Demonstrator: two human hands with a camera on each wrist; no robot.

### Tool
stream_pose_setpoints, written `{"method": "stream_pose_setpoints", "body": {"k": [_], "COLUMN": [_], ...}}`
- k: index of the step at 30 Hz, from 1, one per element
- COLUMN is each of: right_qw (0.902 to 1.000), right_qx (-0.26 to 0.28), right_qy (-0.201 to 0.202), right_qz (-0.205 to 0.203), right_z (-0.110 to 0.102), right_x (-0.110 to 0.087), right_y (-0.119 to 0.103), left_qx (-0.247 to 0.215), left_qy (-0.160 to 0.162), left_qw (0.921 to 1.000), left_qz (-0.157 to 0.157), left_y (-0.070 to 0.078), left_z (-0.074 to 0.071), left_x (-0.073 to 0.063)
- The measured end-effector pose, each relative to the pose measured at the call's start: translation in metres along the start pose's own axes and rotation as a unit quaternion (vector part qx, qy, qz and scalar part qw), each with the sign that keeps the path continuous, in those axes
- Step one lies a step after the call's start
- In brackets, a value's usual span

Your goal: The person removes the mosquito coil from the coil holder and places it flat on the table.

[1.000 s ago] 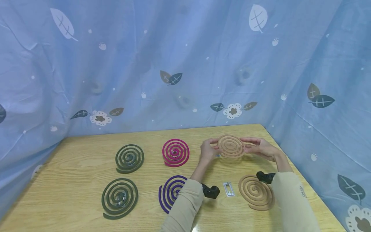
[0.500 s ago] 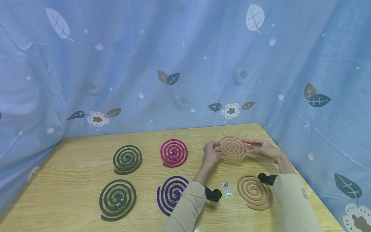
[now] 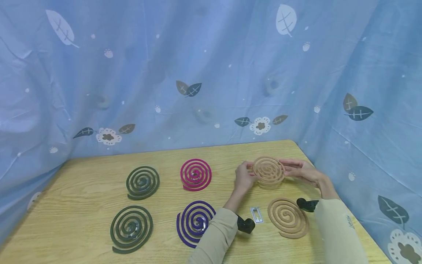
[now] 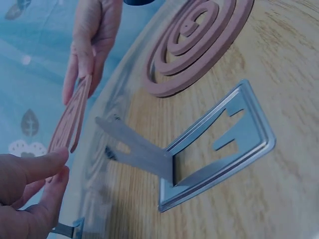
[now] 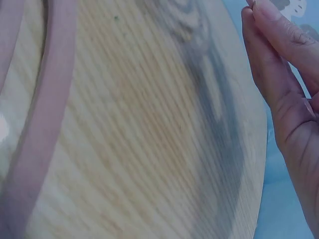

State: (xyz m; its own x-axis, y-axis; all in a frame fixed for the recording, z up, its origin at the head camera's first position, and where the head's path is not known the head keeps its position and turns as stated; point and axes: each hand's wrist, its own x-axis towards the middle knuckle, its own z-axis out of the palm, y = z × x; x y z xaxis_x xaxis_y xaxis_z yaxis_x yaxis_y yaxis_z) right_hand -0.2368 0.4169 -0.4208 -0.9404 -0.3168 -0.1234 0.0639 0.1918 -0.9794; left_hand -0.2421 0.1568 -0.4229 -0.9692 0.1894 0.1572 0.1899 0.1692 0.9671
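Observation:
A tan mosquito coil (image 3: 267, 169) is held up above the far right of the table. My left hand (image 3: 244, 178) pinches its left edge between thumb and fingers. At the opposite edge, my right hand (image 3: 306, 172) grips it the same way. Seen almost edge-on in the left wrist view, the held coil (image 4: 75, 117) shows strands slightly apart; whether it is one coil or two, I cannot tell. Below the hands lies another tan coil (image 3: 287, 218). To its left is a metal coil stand (image 3: 257, 215), its prong bent up in the left wrist view.
Two dark green coils (image 3: 143, 182) lie at left on the wooden table (image 3: 82, 190). A magenta coil (image 3: 196, 175) and a purple coil (image 3: 196, 223), partly behind my left sleeve, lie mid-table. Metal shows beneath several of them. A blue curtain (image 3: 211, 73) stands behind and at right.
The held coil has tilted to face the camera more, and a strand now shows below its lower edge. Both hands keep their hold. The whole view has shifted slightly left.

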Motion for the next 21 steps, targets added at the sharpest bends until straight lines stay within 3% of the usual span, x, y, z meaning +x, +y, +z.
{"method": "stream_pose_setpoints", "body": {"k": [7,13,21], "right_qw": [0.9995,0.9996,0.9996], "right_qx": [0.007,-0.013,-0.012], "right_qy": [-0.032,-0.018,-0.006], "right_qz": [0.0,0.018,0.023], "right_z": [-0.003,-0.004,-0.008], "right_x": [-0.002,-0.005,-0.009], "right_y": [0.002,0.003,0.008], "left_qx": [0.015,0.047,0.06], "left_qy": [-0.014,-0.005,-0.013], "left_qw": [0.9997,0.9989,0.998], "left_qz": [-0.012,-0.002,-0.015], "left_y": [-0.002,-0.002,-0.006], "left_z": [0.006,0.012,0.019], "left_x": [0.0,0.001,0.0]}}
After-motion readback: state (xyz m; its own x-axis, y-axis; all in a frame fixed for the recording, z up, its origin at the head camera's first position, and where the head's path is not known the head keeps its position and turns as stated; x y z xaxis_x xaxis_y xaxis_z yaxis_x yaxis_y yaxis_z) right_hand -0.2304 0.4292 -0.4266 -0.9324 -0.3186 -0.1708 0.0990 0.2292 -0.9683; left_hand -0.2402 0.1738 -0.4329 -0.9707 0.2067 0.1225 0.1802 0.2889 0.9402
